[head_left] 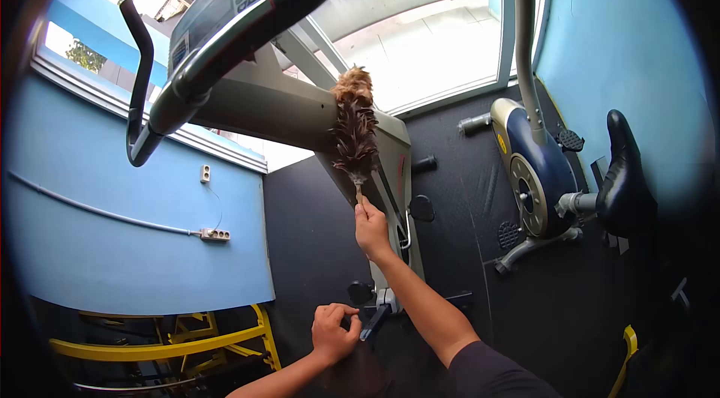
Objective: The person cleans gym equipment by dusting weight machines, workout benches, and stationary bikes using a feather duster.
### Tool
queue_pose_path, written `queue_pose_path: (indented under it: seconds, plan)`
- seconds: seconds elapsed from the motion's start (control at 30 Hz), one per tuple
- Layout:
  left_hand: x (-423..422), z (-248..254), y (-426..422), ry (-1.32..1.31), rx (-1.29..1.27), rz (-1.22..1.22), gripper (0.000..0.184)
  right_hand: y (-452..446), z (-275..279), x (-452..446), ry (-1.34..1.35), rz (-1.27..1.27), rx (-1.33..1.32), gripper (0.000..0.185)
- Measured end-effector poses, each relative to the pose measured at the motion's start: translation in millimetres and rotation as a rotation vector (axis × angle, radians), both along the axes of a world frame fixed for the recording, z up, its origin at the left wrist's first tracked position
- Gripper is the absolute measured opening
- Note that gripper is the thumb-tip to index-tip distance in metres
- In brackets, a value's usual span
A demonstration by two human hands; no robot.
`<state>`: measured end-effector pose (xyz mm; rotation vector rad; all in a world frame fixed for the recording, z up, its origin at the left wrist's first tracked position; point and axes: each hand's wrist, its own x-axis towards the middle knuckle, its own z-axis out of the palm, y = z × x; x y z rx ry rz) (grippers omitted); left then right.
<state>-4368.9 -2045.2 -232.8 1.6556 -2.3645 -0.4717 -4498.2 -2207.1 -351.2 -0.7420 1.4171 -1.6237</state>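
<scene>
The right hand (373, 231) grips a feather duster (355, 128) over an exercise bike (259, 107) as the left hand (334, 333) curls nearby, whether pinching anything unclear.

The feather duster (355, 132) is dark brown along its middle and lighter tan at its tip, with a light brown handle (360, 196). The exercise machine (262, 109) is grey-beige with a black handlebar (304, 4), while the stationary bike (553, 196) pairs navy blue with pale gold and a black saddle (619, 181). Walls (150, 248) are light blue, the floor (307, 248) blackish, a metal frame (202, 351) bright yellow, and the sleeve (495, 374) dark.
</scene>
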Motion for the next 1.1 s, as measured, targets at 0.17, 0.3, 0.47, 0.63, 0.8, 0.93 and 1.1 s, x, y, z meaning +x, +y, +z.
queue_pose_path:
  seconds: [0.17,0.3,0.47,0.63,0.8,0.93,1.1]
  plan:
    - [2.6,0.2,-1.4,0.005,0.040,0.013,0.007,39.3,87.7,5.8,-0.232,0.200,-0.157,0.035]
    - [9.8,-3.9,0.2,-0.011,-0.011,0.015,0.010,98.7,87.2,51.6,-0.262,0.220,-0.139,0.035]
    - [6.2,3.6,2.0,0.074,0.008,0.027,0.012,100.5,61.3,31.8,-0.165,0.152,-0.074,0.035]
    - [13.0,0.1,2.8,0.119,0.044,0.016,0.012,91.3,115.4,-9.5,-0.222,0.156,-0.062,0.033]
    - [16.7,-2.8,3.1,0.204,0.047,0.006,0.012,163.6,71.5,-1.8,0.106,0.059,0.015,0.031]
    - [24.7,-19.6,0.1,0.375,0.022,0.045,0.023,286.3,81.1,10.8,0.307,-0.016,0.267,0.030]
    - [38.0,-57.8,-13.5,0.975,0.325,0.160,0.036,405.2,117.4,34.8,0.491,-0.101,0.402,0.031]
